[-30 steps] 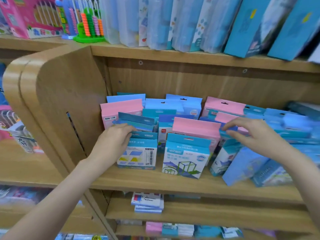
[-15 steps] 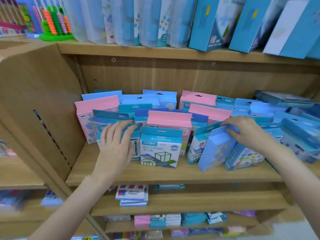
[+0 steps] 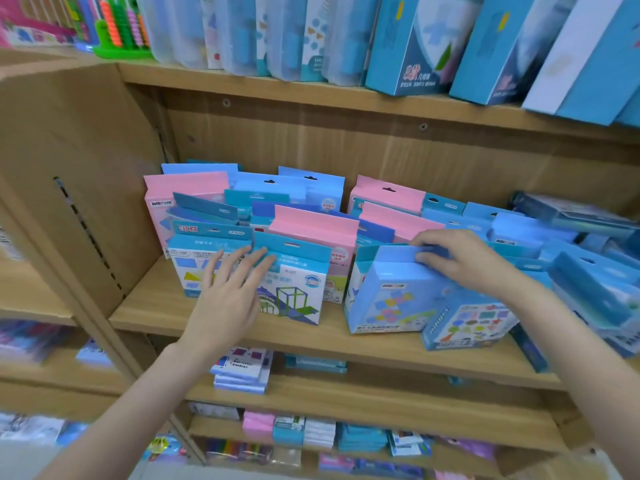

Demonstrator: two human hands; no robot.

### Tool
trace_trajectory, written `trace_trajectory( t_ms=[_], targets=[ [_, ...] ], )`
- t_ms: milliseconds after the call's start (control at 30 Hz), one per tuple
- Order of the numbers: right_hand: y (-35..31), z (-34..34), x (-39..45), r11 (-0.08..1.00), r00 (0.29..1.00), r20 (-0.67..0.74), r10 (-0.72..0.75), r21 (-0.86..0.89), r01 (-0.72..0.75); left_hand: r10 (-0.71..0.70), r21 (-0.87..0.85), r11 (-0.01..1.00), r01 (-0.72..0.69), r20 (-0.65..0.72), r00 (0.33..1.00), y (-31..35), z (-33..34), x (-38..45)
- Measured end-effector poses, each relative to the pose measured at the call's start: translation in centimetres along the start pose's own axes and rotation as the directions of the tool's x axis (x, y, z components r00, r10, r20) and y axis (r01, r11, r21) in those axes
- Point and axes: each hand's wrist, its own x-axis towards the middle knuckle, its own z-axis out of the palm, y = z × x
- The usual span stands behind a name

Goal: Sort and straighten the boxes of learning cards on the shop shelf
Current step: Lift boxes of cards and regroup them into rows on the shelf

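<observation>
Several blue and pink card boxes stand in rows on the wooden shelf [image 3: 363, 344]. My left hand [image 3: 228, 292] is spread with straight fingers in front of two front boxes: a white and blue box [image 3: 188, 265] and a blue box with a cube drawing [image 3: 298, 289]. My right hand [image 3: 460, 259] grips the top edge of a light blue box with coloured squares [image 3: 391, 299], which leans to the right. A blue box with coloured shapes [image 3: 467, 323] leans against it at the lower right.
A wooden side panel [image 3: 79, 188] closes the shelf on the left. The upper shelf [image 3: 311, 95] holds tall blue boxes and clear cases, with an abacus toy [image 3: 121, 32] at its left. Lower shelves [image 3: 381, 396] hold more small packs. Tumbled blue boxes [image 3: 588, 282] crowd the right end.
My left hand slid right from the leftmost front box to between the two front boxes. My right hand stays on the top of the leaning light blue box. The camera moved closer.
</observation>
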Motion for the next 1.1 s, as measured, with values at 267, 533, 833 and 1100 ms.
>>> trace_trajectory(
  t_ms=[267,533,833,1100],
  targets=[
    [0.6,2.1,0.3,0.996,0.992,-0.093,-0.089,-0.007,0.088,-0.029,-0.142,0.990,0.026,-0.022,0.999,4.2,-0.4,-0.1],
    [4.1,-1.5,-5.1,0.997,0.979,-0.191,0.074,0.033,-0.069,0.110,-0.310,0.945,-0.109,-0.015,0.994,10.0,0.7,2.7],
    [7.6,-1.1,-9.8,0.939,0.970,0.033,0.243,-0.261,-0.226,0.015,-0.335,0.942,-0.035,-0.061,0.998,11.4,1.8,4.9],
    [6.6,-1.4,-12.6,0.969,0.982,0.034,0.188,-0.170,-0.179,-0.037,-0.306,0.952,0.008,-0.090,0.995,11.9,2.3,4.5]
  ],
)
